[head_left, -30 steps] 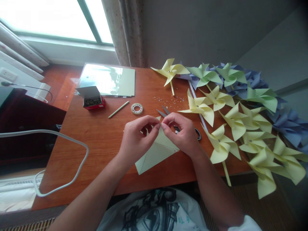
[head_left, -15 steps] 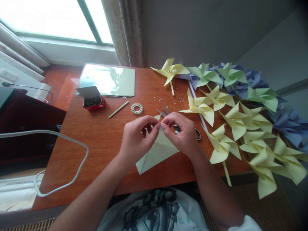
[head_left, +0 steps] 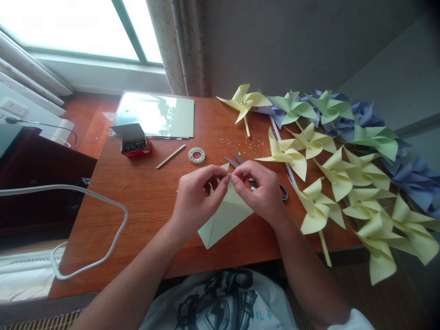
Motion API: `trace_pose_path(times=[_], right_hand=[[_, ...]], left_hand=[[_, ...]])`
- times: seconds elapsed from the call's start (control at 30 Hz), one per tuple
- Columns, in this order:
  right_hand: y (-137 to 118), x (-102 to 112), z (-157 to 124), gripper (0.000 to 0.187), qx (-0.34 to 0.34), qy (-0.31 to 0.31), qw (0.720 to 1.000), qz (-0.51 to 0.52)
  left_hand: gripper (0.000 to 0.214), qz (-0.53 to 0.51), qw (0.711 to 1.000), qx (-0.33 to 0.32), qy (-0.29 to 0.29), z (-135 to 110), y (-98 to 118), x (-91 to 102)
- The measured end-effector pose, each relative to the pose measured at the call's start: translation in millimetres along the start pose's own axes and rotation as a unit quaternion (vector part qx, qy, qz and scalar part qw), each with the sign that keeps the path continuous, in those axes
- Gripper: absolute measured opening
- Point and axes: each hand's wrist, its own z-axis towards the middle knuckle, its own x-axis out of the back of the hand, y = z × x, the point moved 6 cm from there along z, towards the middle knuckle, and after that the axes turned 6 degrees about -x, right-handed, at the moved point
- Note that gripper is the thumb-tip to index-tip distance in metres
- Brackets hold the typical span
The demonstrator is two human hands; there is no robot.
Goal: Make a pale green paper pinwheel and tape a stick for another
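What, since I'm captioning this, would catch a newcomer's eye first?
Likely the yellow pinwheels crowding the right of the table, with green pinwheels and blue ones beyond. Next, the left hand and right hand, close together at a pale sheet, front center. Then the bright window, upper left.

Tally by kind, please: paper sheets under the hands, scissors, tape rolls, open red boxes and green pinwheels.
Creased pale-green paper sheet: 1
Scissors: 1
Tape roll: 1
Open red box: 1
Green pinwheels: 3
Total: 7
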Motion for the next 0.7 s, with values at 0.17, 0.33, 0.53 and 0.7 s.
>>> trace_pose_path(times=[0.17, 0.33, 0.53, 0.7], right_hand=[[-6.4, -0.6, -2.4, 0.012, 0.068, 0.035, 0.995, -0.063], [-11.1, -3.5, -7.6, 0.012, 0.135, 0.066, 0.982, -0.117], [-10.4, -2.8, -8.1, 0.013, 0.119, 0.073, 0.984, -0.113], [-10.2, -1.9, -6.6, 0.012, 0.093, 0.073, 0.988, -0.099]], left_hand=[[0.005, 0.057, 0.998, -0.029, 0.016, -0.1, 6.6, 3.2], [0.007, 0.084, 0.995, -0.043, 0.03, -0.2, 9.0, 5.4], [0.005, 0.065, 0.997, -0.028, 0.036, -0.7, 6.6, 5.7], [0.006, 0.026, 0.999, -0.005, 0.029, -0.8, 3.3, 5.0]])
